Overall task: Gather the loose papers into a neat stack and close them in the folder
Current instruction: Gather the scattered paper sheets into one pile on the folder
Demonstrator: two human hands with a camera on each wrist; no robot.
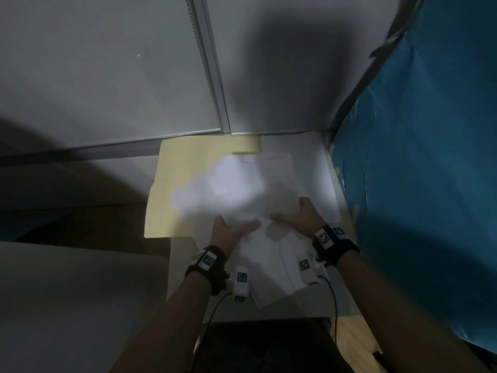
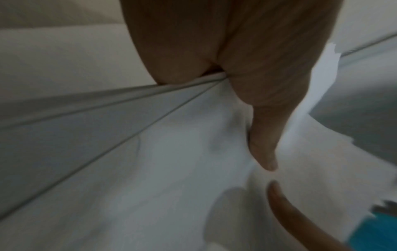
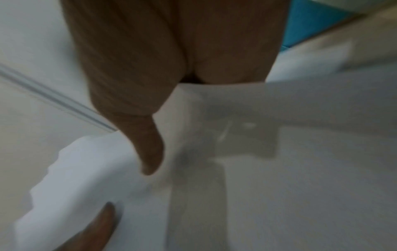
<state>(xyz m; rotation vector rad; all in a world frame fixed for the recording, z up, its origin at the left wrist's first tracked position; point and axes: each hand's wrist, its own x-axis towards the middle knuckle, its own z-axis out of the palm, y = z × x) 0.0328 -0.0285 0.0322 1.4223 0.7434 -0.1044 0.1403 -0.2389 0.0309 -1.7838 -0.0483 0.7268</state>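
Note:
A loose bunch of white papers (image 1: 236,187) is held up over the table, blurred with motion. My left hand (image 1: 231,228) grips its near left edge, thumb on top and fingers underneath; in the left wrist view the thumb (image 2: 264,135) presses on the sheets (image 2: 171,169). My right hand (image 1: 298,218) grips the near right edge the same way, its thumb (image 3: 148,152) lying on the paper (image 3: 279,186). Behind and left of the papers a yellow manila folder (image 1: 166,189) lies open and flat against the wall. More white sheets (image 1: 279,281) lie under my wrists.
A grey wall panel with a metal strip (image 1: 209,76) rises right behind the folder. A blue sheet (image 1: 430,170) taped up forms the right boundary. The white table (image 1: 320,162) ends at my body; a lower surface (image 1: 67,292) sits on the left.

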